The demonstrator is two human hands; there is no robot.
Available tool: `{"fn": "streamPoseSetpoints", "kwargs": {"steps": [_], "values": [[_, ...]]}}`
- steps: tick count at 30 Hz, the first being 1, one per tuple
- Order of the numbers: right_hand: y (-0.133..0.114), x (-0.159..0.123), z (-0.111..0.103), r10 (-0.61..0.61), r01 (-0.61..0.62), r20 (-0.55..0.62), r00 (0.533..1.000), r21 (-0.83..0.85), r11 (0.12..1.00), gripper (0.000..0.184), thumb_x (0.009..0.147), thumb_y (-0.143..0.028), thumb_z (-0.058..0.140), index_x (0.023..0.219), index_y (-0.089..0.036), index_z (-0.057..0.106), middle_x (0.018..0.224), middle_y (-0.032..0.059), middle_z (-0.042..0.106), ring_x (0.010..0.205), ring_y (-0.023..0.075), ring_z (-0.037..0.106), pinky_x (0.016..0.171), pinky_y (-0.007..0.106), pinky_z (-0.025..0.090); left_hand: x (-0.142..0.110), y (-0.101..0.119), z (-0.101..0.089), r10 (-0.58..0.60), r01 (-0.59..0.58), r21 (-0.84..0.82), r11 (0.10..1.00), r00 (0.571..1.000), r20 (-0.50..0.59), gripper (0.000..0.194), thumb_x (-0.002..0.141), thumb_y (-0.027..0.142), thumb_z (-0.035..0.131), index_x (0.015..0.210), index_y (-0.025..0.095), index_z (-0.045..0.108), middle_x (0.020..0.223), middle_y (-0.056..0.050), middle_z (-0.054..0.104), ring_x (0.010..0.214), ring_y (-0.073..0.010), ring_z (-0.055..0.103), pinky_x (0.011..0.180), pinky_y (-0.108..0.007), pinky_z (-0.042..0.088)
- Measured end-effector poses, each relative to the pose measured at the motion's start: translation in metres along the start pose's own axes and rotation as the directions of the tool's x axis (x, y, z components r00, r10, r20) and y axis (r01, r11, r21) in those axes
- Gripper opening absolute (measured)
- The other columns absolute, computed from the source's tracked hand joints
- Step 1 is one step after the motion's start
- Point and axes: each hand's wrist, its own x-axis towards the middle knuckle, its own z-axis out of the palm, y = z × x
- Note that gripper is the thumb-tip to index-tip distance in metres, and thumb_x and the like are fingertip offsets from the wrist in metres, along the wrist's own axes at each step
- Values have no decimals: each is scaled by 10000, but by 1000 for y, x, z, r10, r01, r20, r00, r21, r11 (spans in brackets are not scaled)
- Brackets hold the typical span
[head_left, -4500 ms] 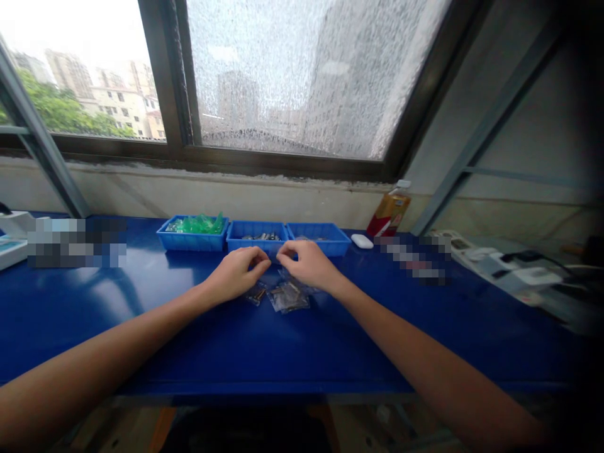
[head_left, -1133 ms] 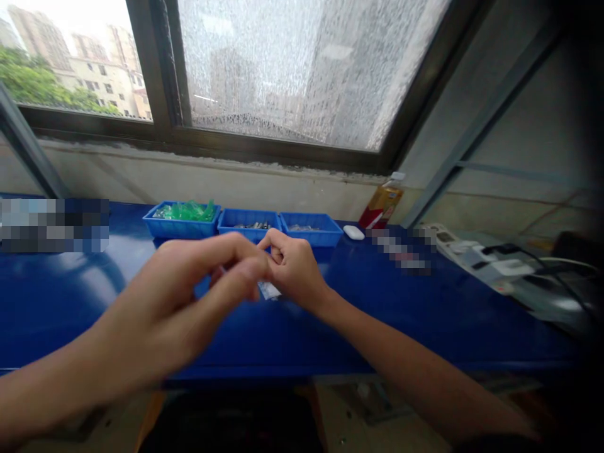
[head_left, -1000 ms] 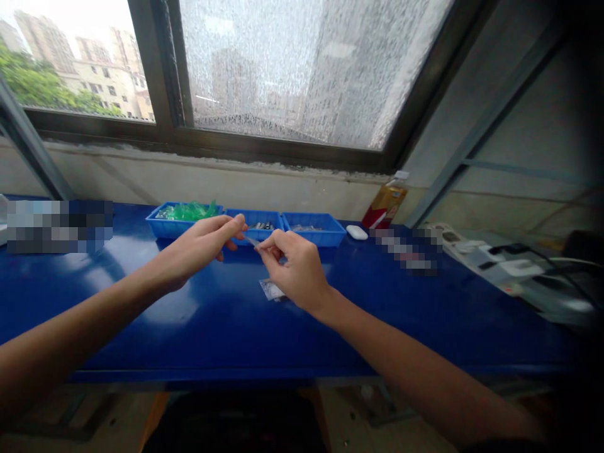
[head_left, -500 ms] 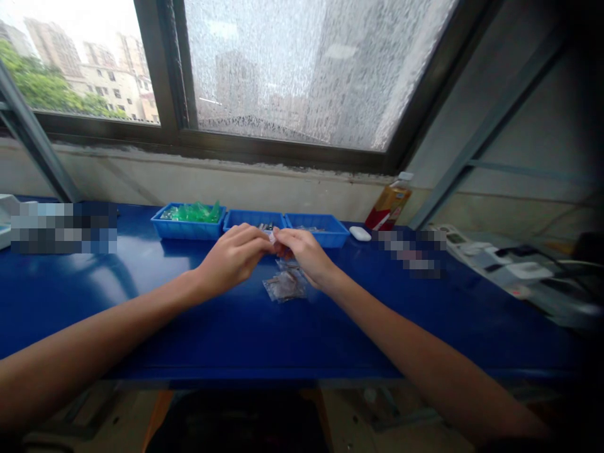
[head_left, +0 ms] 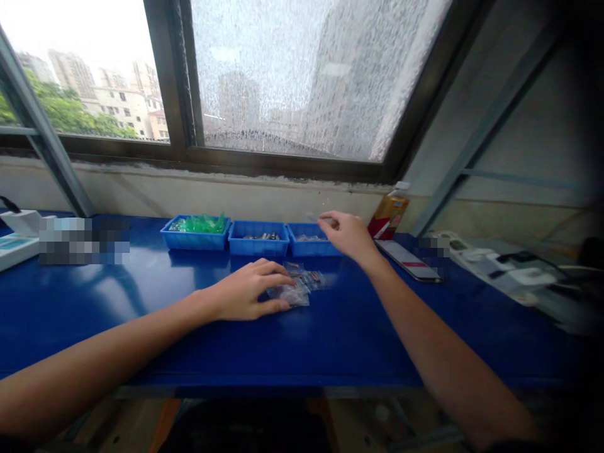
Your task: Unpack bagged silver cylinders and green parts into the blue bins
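My left hand [head_left: 252, 290] rests low over the blue table with its fingers spread. Its fingertips touch a small pile of clear plastic bags [head_left: 296, 294], some with thin brownish pieces inside. Over the right-hand blue tray [head_left: 314, 248], my right hand [head_left: 352, 238] pinches what looks like a small clear plastic bag [head_left: 317, 218], blurred by motion. The middle blue tray [head_left: 258, 247] holds small metal parts. In the left blue tray [head_left: 195, 241] lie green plastic packets and shiny clear ones.
A drink bottle [head_left: 389, 212] stands by the wall behind my right hand. Beside my right forearm lies a phone [head_left: 409, 261]. Power strips and cables [head_left: 516, 270] run along the right side. A white device [head_left: 19, 242] sits far left.
My hands, together before, have parted. The left has come down onto the bags; the right has moved right, over the right-hand tray. The white case near the bottle no longer shows.
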Motion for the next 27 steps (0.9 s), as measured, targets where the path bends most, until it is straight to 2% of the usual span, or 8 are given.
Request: {"fn": "streamPoseSetpoints", "kwargs": {"steps": [3,8,12,14,18,21,24,27], "values": [[2,-2,0,-80,115,285,955,-106,988,283,777,-360,537,944,-166,658,758,64,660,699,190,594,643,281,424,0,7,4,14,-19,45,999,995,102,389,824,431,508,1154,228,528,1196,-79,528,1036,-239,499,886,-383,387],[-30,-20,3,-280,285,349,894,37,958,289,835,-394,457,937,-190,633,873,64,628,763,160,573,703,257,417,0,4,2,-78,72,75,995,994,81,191,846,301,491,980,199,581,985,-51,611,919,-197,554,811,-321,407],[-40,-30,13,-278,302,595,754,62,951,348,792,-418,514,1005,-163,619,931,91,617,846,195,569,724,266,413,1,-1,-2,-126,123,64,990,991,49,141,846,254,479,897,185,590,890,-35,628,840,-176,580,755,-286,411],[-38,-32,18,-272,306,648,711,62,950,354,767,-401,551,1016,-156,615,951,99,609,860,201,563,727,267,408,1,-3,-2,-139,138,26,990,989,44,138,841,256,490,897,188,596,882,-29,633,827,-168,584,751,-272,416],[-39,-34,23,-318,298,601,733,137,945,171,753,-286,569,870,-176,631,818,59,616,726,163,554,630,246,388,0,-8,-1,-166,169,-81,982,985,35,133,815,240,517,891,187,613,869,-22,651,808,-156,599,739,-249,429],[-44,-36,24,-353,267,557,751,233,935,105,761,-269,557,779,-186,619,698,26,608,624,142,536,558,239,360,0,-11,-1,-256,253,-77,964,966,-40,146,811,195,479,833,187,623,799,-17,665,739,-155,610,679,-250,429],[-48,-38,24,-375,246,514,772,302,921,117,776,-272,541,756,-182,613,677,18,602,611,132,525,558,239,356,0,-13,-4,-350,352,-28,936,916,-196,144,805,192,471,777,181,613,719,-16,648,647,-148,585,598,-249,402],[-53,-37,25,-349,223,378,857,339,914,143,781,-284,544,746,-166,618,684,23,584,631,127,509,580,245,355,1,-17,-11,-397,419,-30,907,832,-386,134,806,204,479,743,166,590,706,-18,622,583,-122,530,555,-241,372]]}}
